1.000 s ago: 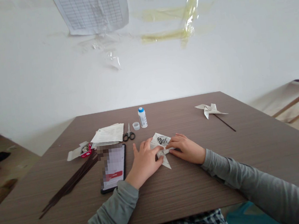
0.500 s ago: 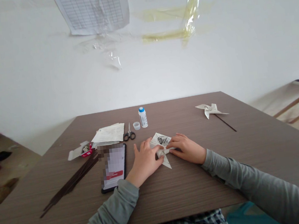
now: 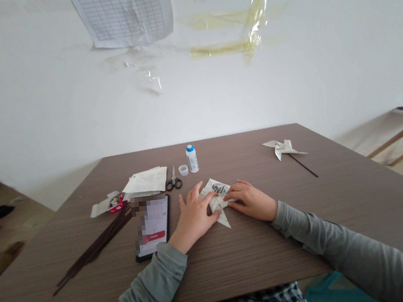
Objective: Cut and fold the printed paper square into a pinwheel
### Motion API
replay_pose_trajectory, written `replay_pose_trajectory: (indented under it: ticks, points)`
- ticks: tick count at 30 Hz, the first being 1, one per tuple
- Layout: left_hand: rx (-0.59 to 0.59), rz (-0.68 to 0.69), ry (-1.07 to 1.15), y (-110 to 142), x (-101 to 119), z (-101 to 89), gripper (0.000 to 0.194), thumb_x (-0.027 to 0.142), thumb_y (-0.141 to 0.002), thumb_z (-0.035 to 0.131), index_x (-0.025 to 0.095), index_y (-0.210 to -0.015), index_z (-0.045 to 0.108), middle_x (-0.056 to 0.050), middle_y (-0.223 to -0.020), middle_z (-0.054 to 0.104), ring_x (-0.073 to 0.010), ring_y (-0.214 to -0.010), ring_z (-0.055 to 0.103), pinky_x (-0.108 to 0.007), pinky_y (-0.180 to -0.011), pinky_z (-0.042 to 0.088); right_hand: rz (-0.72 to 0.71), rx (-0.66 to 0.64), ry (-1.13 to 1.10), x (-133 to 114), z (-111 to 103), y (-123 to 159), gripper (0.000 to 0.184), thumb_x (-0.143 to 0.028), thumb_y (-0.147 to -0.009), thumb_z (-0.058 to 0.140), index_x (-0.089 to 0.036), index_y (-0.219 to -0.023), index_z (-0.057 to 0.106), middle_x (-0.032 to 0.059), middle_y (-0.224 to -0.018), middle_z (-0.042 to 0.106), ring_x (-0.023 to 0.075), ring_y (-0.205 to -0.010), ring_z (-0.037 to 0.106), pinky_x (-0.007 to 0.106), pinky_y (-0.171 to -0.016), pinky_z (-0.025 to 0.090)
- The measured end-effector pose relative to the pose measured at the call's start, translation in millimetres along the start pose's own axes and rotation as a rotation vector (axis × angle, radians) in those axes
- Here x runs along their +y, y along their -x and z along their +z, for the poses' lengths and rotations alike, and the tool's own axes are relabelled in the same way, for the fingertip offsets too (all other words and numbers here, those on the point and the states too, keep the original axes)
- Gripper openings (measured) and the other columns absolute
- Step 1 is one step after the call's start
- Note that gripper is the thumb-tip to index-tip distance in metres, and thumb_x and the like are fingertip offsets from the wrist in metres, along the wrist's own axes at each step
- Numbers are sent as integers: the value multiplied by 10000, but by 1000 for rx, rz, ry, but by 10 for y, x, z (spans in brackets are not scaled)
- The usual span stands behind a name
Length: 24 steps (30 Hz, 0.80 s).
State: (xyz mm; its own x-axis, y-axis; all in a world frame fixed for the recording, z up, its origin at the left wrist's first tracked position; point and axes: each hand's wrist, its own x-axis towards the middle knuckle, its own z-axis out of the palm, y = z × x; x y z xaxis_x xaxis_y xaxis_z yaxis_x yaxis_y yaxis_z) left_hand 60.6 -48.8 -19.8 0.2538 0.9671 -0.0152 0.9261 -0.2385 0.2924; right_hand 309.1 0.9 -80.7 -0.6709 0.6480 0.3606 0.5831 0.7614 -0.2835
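Observation:
A partly folded paper pinwheel, printed with dark text and a small black picture, lies on the table between my hands. Its lower tip points toward me. My left hand rests at its left side with fingers spread; the index finger and thumb touch the paper, a gap between them. At the right edge, my right hand has its fingers and thumb closed on the folded paper. Those fingertips partly cover the folds near the middle. A phone lies just left of my left hand.
Behind my hands stand a white bottle with a blue cap and a clear small cup. Scissors, stacked paper sheets, a red-and-white box and dark sticks lie leftward. A pinwheel on a stick lies back right.
My left index finger and thumb have spread slightly farther apart on the paper. My right hand stays at the right edge. The view has shifted very slightly.

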Motion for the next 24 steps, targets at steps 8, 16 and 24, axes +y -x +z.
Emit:
replay_pose_trajectory:
  ticks: [8, 16, 24]
  points:
    - [5, 33, -44, 24, 9, -2, 276, 316, -1077, 843, 330, -1347, 897, -146, -1909, 494, -484, -1744, 476, -953, -1391, 214, 34, -37, -1, -29, -40, -28, 242, -235, -1139, 738, -285, -1320, 891, 96, -1212, 864, 289, -1199, 822, 607, -1330, 549]
    - [-18, 55, -82, 23, 34, -31, 263, 314, -1089, 817, 320, -1343, 885, -149, -1908, 501, -477, -1747, 472, -969, -1387, 213, 19, -17, -5, -28, -26, -19, 243, -224, -1140, 722, -271, -1309, 890, 103, -1210, 864, 285, -1194, 821, 594, -1311, 552]
    - [-4, 50, -35, 16, -17, 18, 289, 321, -1082, 815, 326, -1365, 868, -141, -1914, 487, -494, -1736, 478, -948, -1396, 215, 20, -17, -10, -15, -12, -5, 235, -222, -1145, 715, -266, -1302, 884, 104, -1218, 864, 287, -1190, 823, 616, -1315, 550]
